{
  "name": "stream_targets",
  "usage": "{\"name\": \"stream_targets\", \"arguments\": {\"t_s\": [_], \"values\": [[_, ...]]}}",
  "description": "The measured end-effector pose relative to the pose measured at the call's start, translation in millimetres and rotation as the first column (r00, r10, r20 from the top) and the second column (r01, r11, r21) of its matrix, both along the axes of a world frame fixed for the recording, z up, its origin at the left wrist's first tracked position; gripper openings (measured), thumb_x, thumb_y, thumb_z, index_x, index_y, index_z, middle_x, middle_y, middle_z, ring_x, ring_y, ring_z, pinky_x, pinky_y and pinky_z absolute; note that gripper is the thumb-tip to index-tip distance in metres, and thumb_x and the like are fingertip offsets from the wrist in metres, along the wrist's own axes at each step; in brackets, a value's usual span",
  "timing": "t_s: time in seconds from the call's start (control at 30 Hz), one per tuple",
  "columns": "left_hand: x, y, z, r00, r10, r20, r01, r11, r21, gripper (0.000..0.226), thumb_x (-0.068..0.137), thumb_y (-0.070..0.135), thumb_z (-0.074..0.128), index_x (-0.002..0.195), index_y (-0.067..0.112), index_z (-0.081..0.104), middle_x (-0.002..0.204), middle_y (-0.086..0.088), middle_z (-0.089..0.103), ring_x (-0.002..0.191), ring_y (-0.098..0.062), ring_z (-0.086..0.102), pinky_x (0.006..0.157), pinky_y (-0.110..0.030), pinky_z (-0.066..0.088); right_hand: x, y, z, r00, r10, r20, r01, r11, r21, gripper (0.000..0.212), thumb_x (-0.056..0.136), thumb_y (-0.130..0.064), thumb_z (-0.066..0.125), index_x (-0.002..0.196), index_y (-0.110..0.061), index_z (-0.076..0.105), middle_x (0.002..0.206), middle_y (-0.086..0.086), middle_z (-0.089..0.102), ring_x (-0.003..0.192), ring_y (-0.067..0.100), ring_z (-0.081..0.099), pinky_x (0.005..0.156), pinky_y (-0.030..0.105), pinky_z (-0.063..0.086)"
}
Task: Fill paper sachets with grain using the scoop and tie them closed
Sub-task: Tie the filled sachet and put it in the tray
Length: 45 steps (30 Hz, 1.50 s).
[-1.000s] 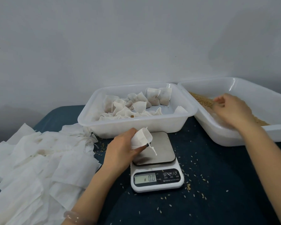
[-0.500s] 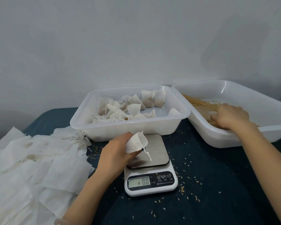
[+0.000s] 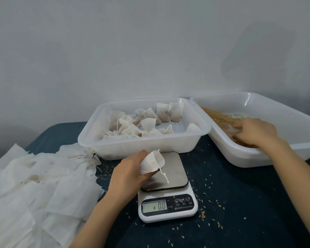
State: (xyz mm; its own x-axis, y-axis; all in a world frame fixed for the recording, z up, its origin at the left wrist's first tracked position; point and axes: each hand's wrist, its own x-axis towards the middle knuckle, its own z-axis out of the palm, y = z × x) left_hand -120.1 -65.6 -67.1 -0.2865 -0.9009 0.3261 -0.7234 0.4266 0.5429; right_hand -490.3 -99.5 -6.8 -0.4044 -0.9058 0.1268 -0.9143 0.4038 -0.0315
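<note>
Head view: the left hand (image 3: 131, 169) pinches an open, empty paper sachet (image 3: 153, 162) above the digital scale (image 3: 166, 190). The right hand (image 3: 254, 133) lies in the grain (image 3: 217, 115) of the right tray (image 3: 276, 154); I cannot tell what it grips, if anything. Scooping seems in hand; next, grain must reach the sachet's mouth without spilling.

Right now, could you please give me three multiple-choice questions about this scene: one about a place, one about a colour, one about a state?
1. Where is the right hand?
A. in the grain tray
B. on the scale
C. on the paper pile

2. What colour is the cloth?
A. red
B. dark blue
C. white

3. How is the sachet in the left hand?
A. tied shut
B. torn in two
C. mouth open

Answers:
1 A, its fingers reach into the grain.
2 B, it shows dark blue all over.
3 C, its mouth gapes and its string hangs loose.
</note>
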Motion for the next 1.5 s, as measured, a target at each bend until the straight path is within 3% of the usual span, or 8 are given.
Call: {"name": "stream_targets", "arguments": {"t_s": [0.23,0.47,0.63,0.77,0.97,1.1,1.23,1.5], "values": [[0,1,2,1.000,-0.005,-0.018,0.005,1.000,-0.001,0.032,0.083,0.039,0.070,0.075,0.043,0.039,0.075,0.017,0.055,0.076,-0.012,0.051,0.062,-0.030,0.036,-11,-2,-1,0.947,-0.050,0.319,0.084,0.992,-0.095,0.029,0.093,-0.039,0.059,0.089,-0.014,0.073,0.081,0.008,0.070,0.070,0.025,0.059,0.063,0.030,0.044],[1,2,3,1.000,-0.012,-0.021,0.012,1.000,-0.001,0.030,0.082,0.041,0.068,0.075,0.043,0.039,0.075,0.017,0.055,0.074,-0.008,0.051,0.061,-0.025,0.035,-15,-2,0,0.857,-0.049,0.512,0.169,0.967,-0.190,0.051,0.089,-0.049,0.060,0.100,0.001,0.068,0.072,0.008,0.060,0.063,0.026,0.054,0.063,0.032,0.038],[0,1,2,0.994,-0.015,-0.110,0.017,1.000,0.015,0.024,0.083,0.046,0.069,0.081,0.043,0.045,0.076,0.017,0.060,0.075,-0.003,0.055,0.063,-0.025,0.042,-12,3,4,0.890,0.018,0.456,0.133,0.946,-0.297,0.026,0.088,-0.051,0.058,0.097,-0.027,0.063,0.083,-0.003,0.066,0.075,0.023,0.063,0.067,0.034,0.047],[1,0,4,0.971,-0.008,-0.238,0.016,0.999,0.029,0.023,0.083,0.049,0.069,0.081,0.054,0.046,0.076,0.028,0.059,0.069,0.000,0.054,0.057,-0.024,0.036,-4,9,6,0.918,0.132,0.375,0.051,0.896,-0.441,0.018,0.091,-0.049,0.056,0.101,-0.034,0.062,0.082,-0.013,0.063,0.071,0.011,0.056,0.058,0.028,0.037],[2,-1,5,0.965,0.031,-0.262,-0.022,0.999,0.035,0.014,0.075,0.061,0.057,0.081,0.056,0.045,0.078,0.031,0.059,0.070,0.003,0.055,0.056,-0.021,0.034,31,23,12,0.795,0.482,0.368,-0.224,0.797,-0.560,0.010,0.089,-0.051,0.056,0.098,-0.048,0.060,0.098,-0.018,0.065,0.086,0.001,0.058,0.069,0.029,0.044],[4,-2,4,0.965,0.079,-0.249,-0.069,0.996,0.050,0.020,0.081,0.050,0.064,0.082,0.056,0.045,0.082,0.034,0.059,0.075,0.005,0.056,0.056,-0.022,0.036,55,32,19,0.673,0.637,0.376,-0.364,0.728,-0.582,0.023,0.084,-0.048,0.065,0.107,-0.045,0.068,0.105,-0.026,0.068,0.104,0.003,0.061,0.095,0.041,0.048],[7,-4,4,0.956,0.128,-0.265,-0.115,0.991,0.066,0.028,0.084,0.041,0.068,0.086,0.057,0.045,0.086,0.037,0.058,0.079,0.006,0.057,0.058,-0.024,0.040,69,42,21,0.621,0.735,0.272,-0.469,0.627,-0.623,0.032,0.075,-0.064,0.057,0.105,-0.052,0.065,0.101,-0.028,0.068,0.102,0.003,0.057,0.095,0.044,0.044],[6,-2,5,0.978,0.147,-0.147,-0.144,0.989,0.035,0.020,0.080,0.047,0.062,0.087,0.048,0.043,0.084,0.024,0.060,0.082,0.011,0.054,0.059,-0.015,0.034,74,44,26,0.644,0.762,0.073,-0.620,0.575,-0.534,0.031,0.080,-0.062,0.051,0.106,-0.050,0.063,0.099,-0.027,0.064,0.093,0.007,0.048,0.094,0.043,0.036]]}}
